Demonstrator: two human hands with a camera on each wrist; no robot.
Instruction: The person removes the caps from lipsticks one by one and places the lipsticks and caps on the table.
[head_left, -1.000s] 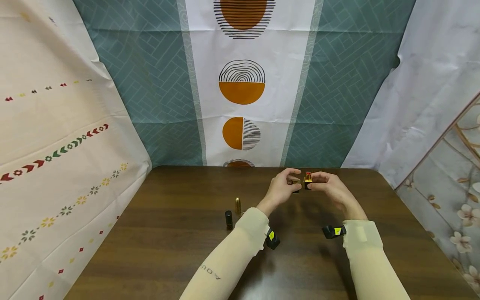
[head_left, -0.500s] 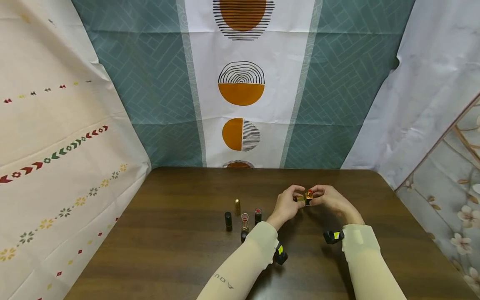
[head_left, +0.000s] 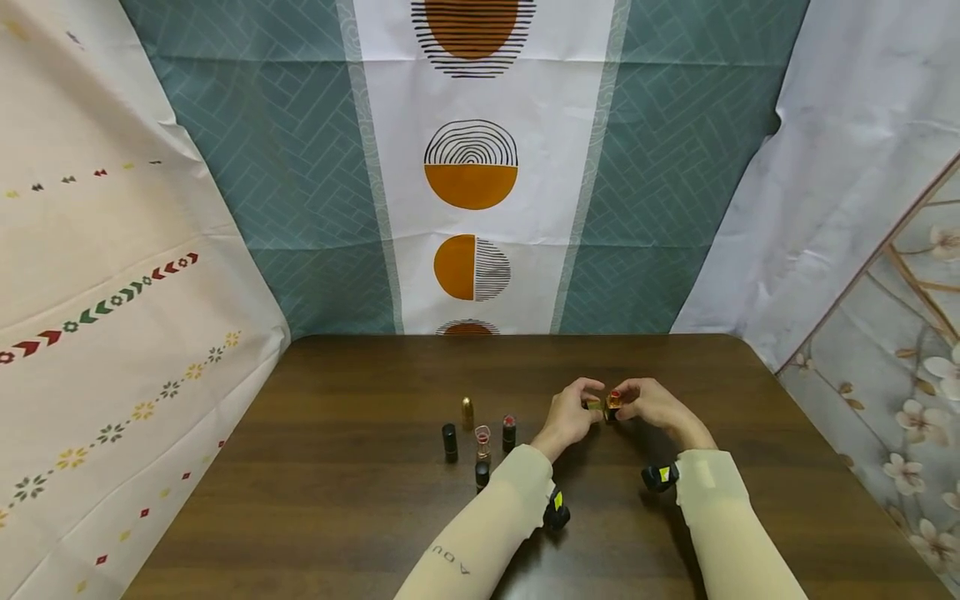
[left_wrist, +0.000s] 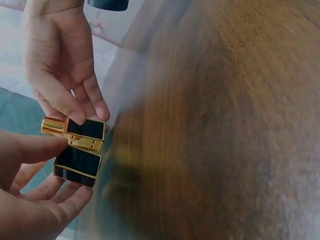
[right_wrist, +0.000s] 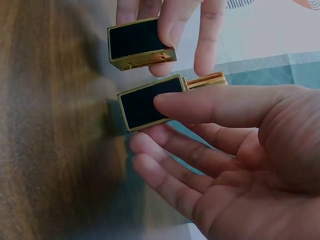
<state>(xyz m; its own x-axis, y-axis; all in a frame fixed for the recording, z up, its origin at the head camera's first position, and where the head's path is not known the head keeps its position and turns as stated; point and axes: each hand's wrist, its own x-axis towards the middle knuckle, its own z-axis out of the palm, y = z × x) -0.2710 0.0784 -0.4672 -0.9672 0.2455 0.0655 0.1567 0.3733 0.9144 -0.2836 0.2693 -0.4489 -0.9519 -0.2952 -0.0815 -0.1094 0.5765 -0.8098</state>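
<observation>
From afar, I saw the left hand (head_left: 567, 420) pinch the cap (right_wrist: 137, 40) and the right hand (head_left: 660, 408) pinch the lipstick (right_wrist: 142, 104) just beside it.

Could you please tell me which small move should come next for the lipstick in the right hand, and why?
I would probably lower the lipstick and stand it on the table: the right hand pinches it with its red tip up, while the left hand holds the cap beside it, not over it.
</observation>
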